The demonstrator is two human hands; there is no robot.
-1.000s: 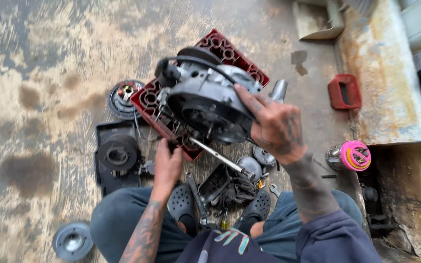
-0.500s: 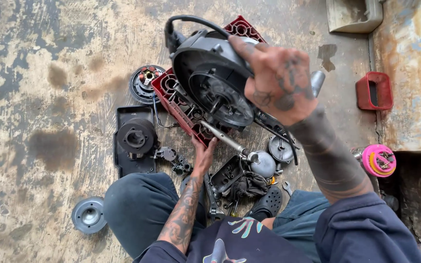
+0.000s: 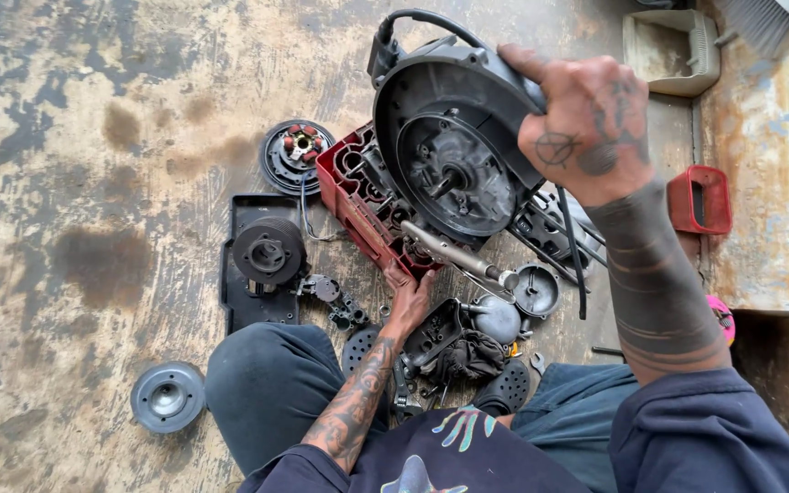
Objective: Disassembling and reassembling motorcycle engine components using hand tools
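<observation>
Head view: the floor [image 3: 66, 110] is stained, worn concrete, littered with dismantled machine parts in front of the seated person. Largest item in hand is the engine housing [image 3: 454, 151], dark grey, round, with a black cable looping off its top; the right hand [image 3: 586, 123] grips its upper right rim, fingers wrapped over the edge. Change from a second ago: the housing has risen off the parts pile and tilted so its open face, with the central shaft, now points at the camera; it looks fully carried by the right hand, clear of the floor. Below it lies the red casing [image 3: 358, 196], partly hidden by the housing. The left hand [image 3: 410, 297] has moved up to the lower edge of the red casing, fingertips touching it; whether it is clenched on anything I cannot tell. A metal rod [image 3: 454, 256] pokes out from under the housing toward a small round cup [image 3: 536, 290]. Left of these: a black tray [image 3: 239, 301] bearing a pulley [image 3: 268, 251], a flywheel [image 3: 297, 153] with coloured coils, and a grey disc [image 3: 168, 397] well apart near the knee. A red box [image 3: 700, 201] sits by the rusty ledge.
</observation>
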